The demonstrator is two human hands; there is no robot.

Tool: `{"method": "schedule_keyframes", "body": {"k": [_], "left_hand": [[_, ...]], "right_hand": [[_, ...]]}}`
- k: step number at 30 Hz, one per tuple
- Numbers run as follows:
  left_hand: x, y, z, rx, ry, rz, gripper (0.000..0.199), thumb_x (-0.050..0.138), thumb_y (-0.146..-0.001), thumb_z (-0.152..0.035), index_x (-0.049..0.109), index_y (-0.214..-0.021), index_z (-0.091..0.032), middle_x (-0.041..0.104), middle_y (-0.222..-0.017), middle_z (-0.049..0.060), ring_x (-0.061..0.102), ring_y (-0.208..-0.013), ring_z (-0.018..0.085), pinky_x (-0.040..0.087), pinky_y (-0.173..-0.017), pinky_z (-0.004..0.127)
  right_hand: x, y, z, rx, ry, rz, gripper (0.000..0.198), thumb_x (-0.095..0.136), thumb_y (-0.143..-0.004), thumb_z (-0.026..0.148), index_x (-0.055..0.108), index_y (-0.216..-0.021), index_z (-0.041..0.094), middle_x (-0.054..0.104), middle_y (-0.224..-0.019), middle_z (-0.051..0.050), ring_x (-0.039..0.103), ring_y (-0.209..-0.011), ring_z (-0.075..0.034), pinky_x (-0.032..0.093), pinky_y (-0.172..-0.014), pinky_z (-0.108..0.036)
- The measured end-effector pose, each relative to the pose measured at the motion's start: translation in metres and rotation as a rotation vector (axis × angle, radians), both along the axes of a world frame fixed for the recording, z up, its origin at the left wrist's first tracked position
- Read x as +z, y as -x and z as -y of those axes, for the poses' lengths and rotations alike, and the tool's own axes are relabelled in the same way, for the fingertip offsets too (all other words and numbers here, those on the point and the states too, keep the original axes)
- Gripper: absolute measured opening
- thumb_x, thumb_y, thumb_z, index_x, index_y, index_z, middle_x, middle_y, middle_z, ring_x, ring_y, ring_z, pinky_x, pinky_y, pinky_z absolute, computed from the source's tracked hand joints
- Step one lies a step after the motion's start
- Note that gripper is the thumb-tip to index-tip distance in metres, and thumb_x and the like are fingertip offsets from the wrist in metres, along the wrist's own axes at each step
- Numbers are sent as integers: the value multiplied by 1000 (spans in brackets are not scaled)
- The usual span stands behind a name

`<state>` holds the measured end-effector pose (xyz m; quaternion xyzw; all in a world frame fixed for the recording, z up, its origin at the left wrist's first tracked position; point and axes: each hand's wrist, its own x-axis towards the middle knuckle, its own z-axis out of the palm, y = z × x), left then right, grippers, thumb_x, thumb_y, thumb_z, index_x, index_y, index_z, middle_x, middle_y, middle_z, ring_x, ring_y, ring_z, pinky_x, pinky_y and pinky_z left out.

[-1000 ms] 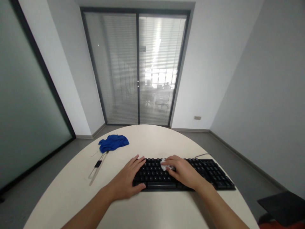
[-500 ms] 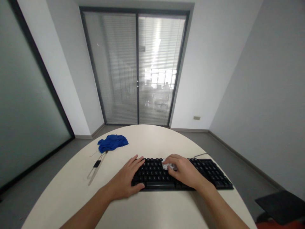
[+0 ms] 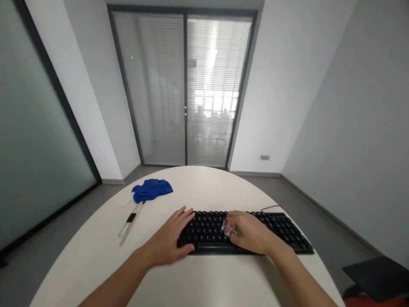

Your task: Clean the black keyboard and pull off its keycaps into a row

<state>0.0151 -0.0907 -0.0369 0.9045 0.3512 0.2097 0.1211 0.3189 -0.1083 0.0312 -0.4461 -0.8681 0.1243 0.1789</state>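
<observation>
On the black keyboard (image 3: pixel 204 231), left of center, apparently wiping with white tissue (image 3: pixel 224 227) pinched in the right hand (image 3: pixel 251 232), bracing the left end with the outspread left hand (image 3: pixel 168 238), next needing steady, even pressure.

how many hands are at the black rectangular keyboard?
2. The bare left hand spans the keyboard's left end; the bare right hand is over its middle, holding a crumpled white wipe. Neither is hidden.

Crumpled blue cloth (image 3: pixel 152 190), slatted blinds (image 3: pixel 156 89)
</observation>
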Motion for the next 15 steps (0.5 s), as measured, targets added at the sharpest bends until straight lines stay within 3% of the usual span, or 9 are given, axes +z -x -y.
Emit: {"method": "schedule_keyframes", "body": {"k": [5, 15], "left_hand": [[-2, 0, -1, -8, 4, 17, 83, 64, -88, -48, 24, -156, -22, 27, -162, 13, 17, -150, 36, 23, -120, 59], [-1, 0, -1, -4, 10, -1, 82, 63, -88, -48, 24, -156, -21, 27, -162, 13, 17, -151, 35, 22, -121, 58]], "right_hand": [[-7, 26, 8, 188, -13, -98, 39, 54, -84, 6, 75, -109, 26, 72, -113, -3, 63, -107, -17, 46, -97, -27], [-1, 7, 3, 109, 134, -24, 39, 58, -69, 5, 82, -91, 27, 75, -98, -1, 68, -89, -17, 48, -82, -23]]}}
